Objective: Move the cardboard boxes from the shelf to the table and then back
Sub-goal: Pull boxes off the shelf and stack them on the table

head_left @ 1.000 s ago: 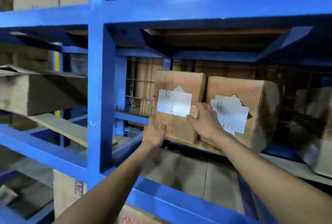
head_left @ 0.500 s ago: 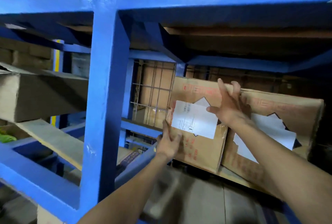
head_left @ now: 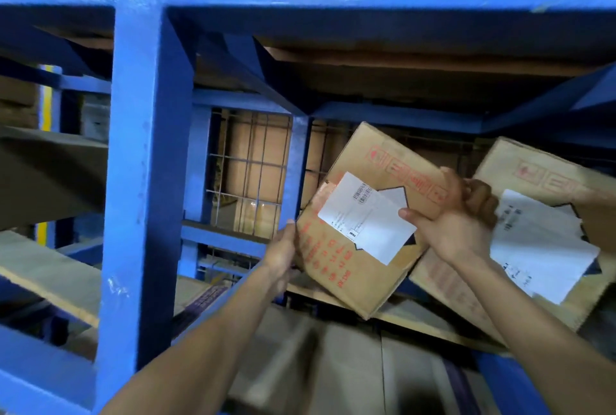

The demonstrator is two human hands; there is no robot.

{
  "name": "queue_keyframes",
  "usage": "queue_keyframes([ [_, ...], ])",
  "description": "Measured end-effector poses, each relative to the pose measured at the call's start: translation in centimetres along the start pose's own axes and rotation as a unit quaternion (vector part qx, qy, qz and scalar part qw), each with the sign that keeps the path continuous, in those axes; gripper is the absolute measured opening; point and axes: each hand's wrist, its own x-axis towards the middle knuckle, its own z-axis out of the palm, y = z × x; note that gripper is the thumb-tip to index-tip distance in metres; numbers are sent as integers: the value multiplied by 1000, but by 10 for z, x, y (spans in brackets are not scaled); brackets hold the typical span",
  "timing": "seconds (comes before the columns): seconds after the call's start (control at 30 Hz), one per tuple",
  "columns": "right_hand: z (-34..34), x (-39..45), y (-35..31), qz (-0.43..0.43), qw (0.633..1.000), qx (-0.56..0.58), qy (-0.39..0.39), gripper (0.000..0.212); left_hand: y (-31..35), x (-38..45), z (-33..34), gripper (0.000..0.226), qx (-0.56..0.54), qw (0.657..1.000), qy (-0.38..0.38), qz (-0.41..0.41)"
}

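Box [head_left: 358,248] tilted and held between both hands at the shelf [head_left: 146,148] opening, left hand [head_left: 283,256] pressed flat on its left side, right hand [head_left: 456,224] gripping its upper right edge, white label [head_left: 366,218] facing out, second box [head_left: 546,238] just beside it on the right, wire mesh [head_left: 250,164] behind.

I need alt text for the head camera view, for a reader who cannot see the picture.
Two bare hands hold a tilted cardboard box with a white label inside a blue metal shelf: the left hand at its lower left edge, the right hand over its upper right edge. A second labelled box sits just to the right, with wire mesh behind.
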Motion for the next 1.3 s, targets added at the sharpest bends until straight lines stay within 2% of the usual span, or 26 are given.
queue_keyframes([
  [0.07, 0, -7, 6, 13, 999, 38, 4, 108, 4, -4, 7, 39, -32, 999, 2, -5],
  [0.17, -4, -23, 5, 45, 992, 114, 20, 107, 13, -11, 14, 31, -24, 995, 77, 66],
  [0.27, -6, -50, -4, 60, 989, 129, 38, 102, 30, -22, 7, 41, -4, 983, 134, 128],
  [0.43, 2, -94, -22, 71, 987, 134, 53, 96, 63, -45, -15, 37, 78, 962, 196, 175],
  [0.53, 11, -120, -31, 111, 986, 127, -2, 100, 73, -57, -30, 36, 162, 936, 239, 203],
  [0.63, 24, -151, -29, 156, 972, 151, -85, 102, 72, -73, -29, 26, 228, 924, 205, 230],
  [0.73, 27, -164, -18, 166, 957, 202, -122, 91, 63, -92, -19, 20, 279, 902, 209, 257],
  [0.8, 20, -157, -7, 190, 936, 258, -143, 75, 55, -102, -20, 22, 274, 902, 210, 261],
  [0.87, 8, -144, 0, 211, 920, 294, -152, 71, 45, -108, -29, 28, 263, 912, 190, 251],
  [1.0, -22, -103, -10, 198, 896, 358, -171, 54, 42, -118, -46, 27, 256, 933, 158, 195],
  [1.07, -35, -79, -16, 167, 891, 359, -221, 47, 49, -127, -50, 22, 260, 944, 124, 160],
  [1.17, -50, -52, -19, 137, 888, 296, -324, 48, 59, -133, -58, 17, 315, 939, 94, 102],
  [1.2, -54, -46, -20, 136, 881, 283, -354, 50, 64, -135, -59, 23, 345, 932, 74, 84],
  [1.27, -58, -41, -22, 134, 868, 267, -397, 55, 75, -138, -58, 48, 375, 925, 36, 58],
  [1.3, -57, -41, -24, 137, 863, 266, -406, 57, 78, -137, -56, 50, 369, 928, 27, 51],
])
